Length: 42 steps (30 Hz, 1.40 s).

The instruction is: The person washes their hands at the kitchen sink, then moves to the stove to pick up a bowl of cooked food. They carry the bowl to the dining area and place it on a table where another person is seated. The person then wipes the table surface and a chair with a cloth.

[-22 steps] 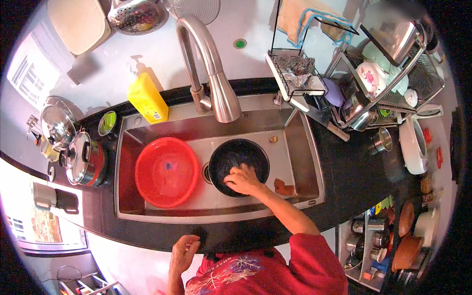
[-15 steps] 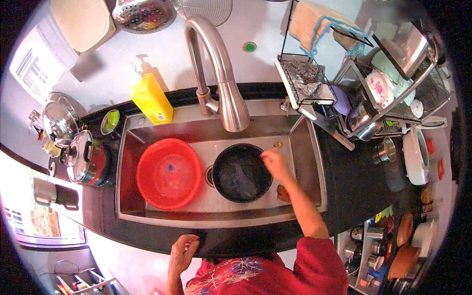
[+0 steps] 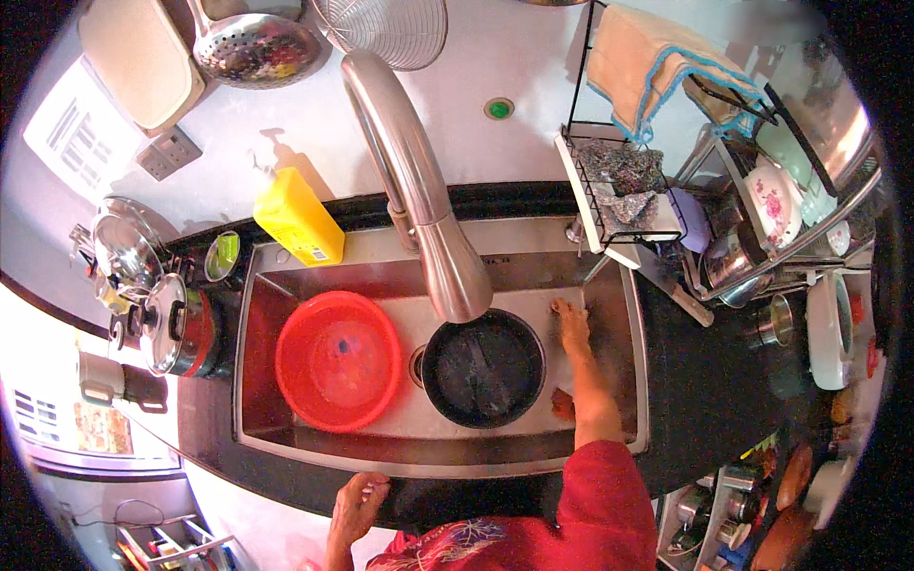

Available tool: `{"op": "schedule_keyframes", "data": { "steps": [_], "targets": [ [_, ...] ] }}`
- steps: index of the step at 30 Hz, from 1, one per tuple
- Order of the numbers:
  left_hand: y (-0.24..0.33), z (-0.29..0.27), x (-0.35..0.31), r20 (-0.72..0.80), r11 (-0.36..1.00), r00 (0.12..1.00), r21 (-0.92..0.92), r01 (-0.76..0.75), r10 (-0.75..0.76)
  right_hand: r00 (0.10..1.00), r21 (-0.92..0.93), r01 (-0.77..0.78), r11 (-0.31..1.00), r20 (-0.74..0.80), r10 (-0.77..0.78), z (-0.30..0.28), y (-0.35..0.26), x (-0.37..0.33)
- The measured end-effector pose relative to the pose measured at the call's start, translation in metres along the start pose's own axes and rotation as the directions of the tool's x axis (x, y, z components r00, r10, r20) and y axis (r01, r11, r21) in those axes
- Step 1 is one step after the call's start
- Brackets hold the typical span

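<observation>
— What stands on your left?
— On my left, a lidded steel pot (image 3: 181,333); farther right, a yellow bottle (image 3: 299,217).
— And the wall?
— A perforated skimmer (image 3: 257,49) beside a wire strainer (image 3: 388,29); to my right, a blue-edged peach cloth (image 3: 638,71) and flowered bowl (image 3: 769,205).
</observation>
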<state>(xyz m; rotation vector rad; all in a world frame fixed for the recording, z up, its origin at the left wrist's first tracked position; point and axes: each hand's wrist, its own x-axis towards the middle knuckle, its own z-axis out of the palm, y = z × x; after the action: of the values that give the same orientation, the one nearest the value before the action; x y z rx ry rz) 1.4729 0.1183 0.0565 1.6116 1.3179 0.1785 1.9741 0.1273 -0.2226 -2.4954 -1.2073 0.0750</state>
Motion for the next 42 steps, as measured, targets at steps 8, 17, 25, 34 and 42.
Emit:
{"op": "schedule_keyframes", "data": {
  "steps": [8,17,25,34,42],
  "targets": [
    [0.005,0.008,0.007,0.023,1.0,1.0,0.012,-0.017,0.016,0.986,0.103,-0.111,0.989,-0.117,0.122,-0.013,-0.021,-0.023],
    [-0.001,0.005,0.003,0.024,0.999,1.0,0.028,-0.019,0.018,0.962,0.366,-0.273,0.89,0.112,0.249,0.009,-0.007,-0.011],
    [-0.005,0.01,-0.002,0.038,0.998,0.997,-0.01,-0.07,0.07,0.864,0.733,-0.499,0.463,0.38,0.329,-0.016,0.009,-0.032],
    [-0.006,0.01,-0.007,0.022,0.999,0.999,-0.021,-0.026,0.026,0.88,0.838,-0.474,-0.27,0.438,-0.184,-0.148,-0.074,-0.027],
    [-0.007,0.015,-0.009,0.023,0.995,0.996,-0.047,-0.09,0.091,0.949,0.894,-0.259,-0.366,0.164,-0.27,-0.215,-0.115,-0.045]
  ]
}}
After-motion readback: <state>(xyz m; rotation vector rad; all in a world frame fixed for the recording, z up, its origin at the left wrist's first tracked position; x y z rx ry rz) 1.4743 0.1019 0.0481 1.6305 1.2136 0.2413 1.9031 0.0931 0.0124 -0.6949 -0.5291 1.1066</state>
